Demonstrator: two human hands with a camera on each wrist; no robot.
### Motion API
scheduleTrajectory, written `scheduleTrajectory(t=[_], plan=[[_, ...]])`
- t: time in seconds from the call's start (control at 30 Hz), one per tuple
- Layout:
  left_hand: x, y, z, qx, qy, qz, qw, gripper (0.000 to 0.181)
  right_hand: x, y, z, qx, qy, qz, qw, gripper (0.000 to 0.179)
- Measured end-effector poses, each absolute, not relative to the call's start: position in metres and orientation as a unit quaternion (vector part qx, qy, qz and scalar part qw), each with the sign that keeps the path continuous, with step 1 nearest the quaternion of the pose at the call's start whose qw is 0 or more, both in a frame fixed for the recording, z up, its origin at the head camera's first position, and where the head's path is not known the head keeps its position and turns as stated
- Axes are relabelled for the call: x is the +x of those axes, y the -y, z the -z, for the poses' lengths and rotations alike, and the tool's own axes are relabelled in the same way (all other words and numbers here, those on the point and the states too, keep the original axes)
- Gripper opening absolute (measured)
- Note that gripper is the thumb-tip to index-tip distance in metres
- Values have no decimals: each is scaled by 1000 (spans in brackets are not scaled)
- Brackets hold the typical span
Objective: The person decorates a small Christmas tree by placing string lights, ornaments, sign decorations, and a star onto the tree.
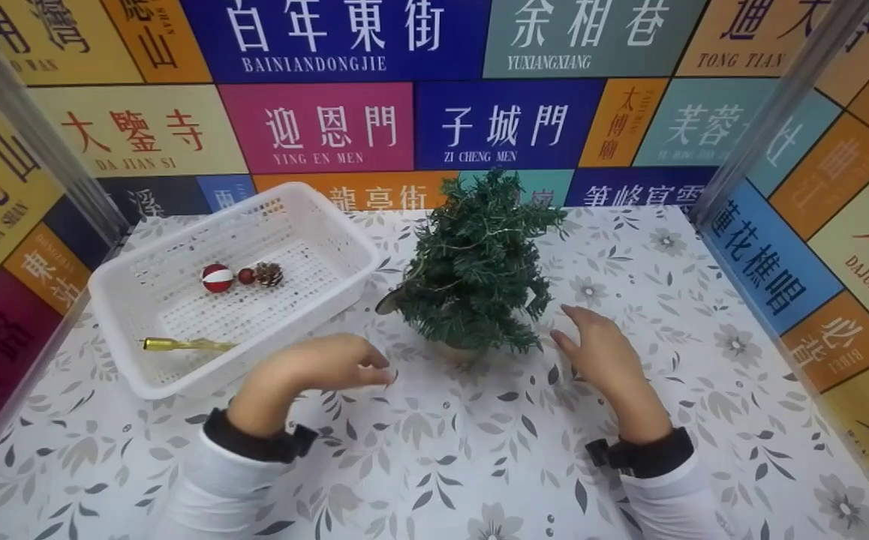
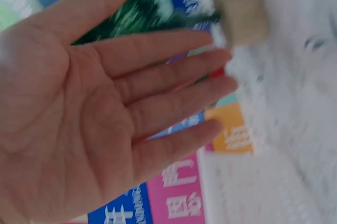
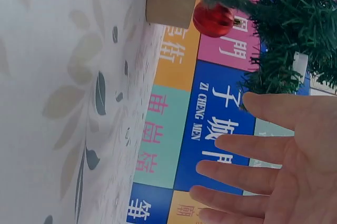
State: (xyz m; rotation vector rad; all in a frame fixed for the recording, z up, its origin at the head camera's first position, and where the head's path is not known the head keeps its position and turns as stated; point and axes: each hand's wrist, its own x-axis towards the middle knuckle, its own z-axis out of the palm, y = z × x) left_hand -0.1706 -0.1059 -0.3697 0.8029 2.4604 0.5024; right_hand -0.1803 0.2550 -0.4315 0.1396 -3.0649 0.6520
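A small artificial Christmas tree (image 1: pixel 483 262) stands upright on a pale wooden block base (image 3: pixel 172 0). From its far side a shiny red ball ornament (image 3: pixel 213 19) hangs near the trunk in the right wrist view, and a white tag (image 3: pixel 300 67) shows among the branches. My left hand (image 1: pixel 326 362) hovers left of the tree, by the basket's near edge; its fingers are extended and hold nothing in the left wrist view. To the tree's right, my right hand (image 1: pixel 603 352) is empty, fingers spread, with thumb and fingertips close to the lower branches.
At the left a white plastic basket (image 1: pixel 115 330) holds a red-and-white striped ball (image 1: pixel 217 278), a small red ball (image 1: pixel 246 277), a pine cone (image 1: pixel 270 274) and a gold strip (image 1: pixel 187 345). Walls printed with colourful signs (image 1: pixel 314 127) enclose the floral-patterned table (image 1: pixel 509 450) behind and at both sides.
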Motion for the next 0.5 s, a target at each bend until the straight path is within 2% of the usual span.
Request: scheduleTrajectory(t=[0.13,0.23,0.37,0.5], plan=[[-189,138,345,285,-903,-232,223,32,-180,-260,429,37,976,-215,10,54],[-205,156,329,242,-920,-258,169,29,-180,-261,428,34,976,-216,13,55],[-226,171,318,164,-941,-278,101,30,-180,-263,427,34,976,-215,10,58],[-249,181,314,106,-956,-261,84,35,-180,-266,427,39,976,-212,11,59]])
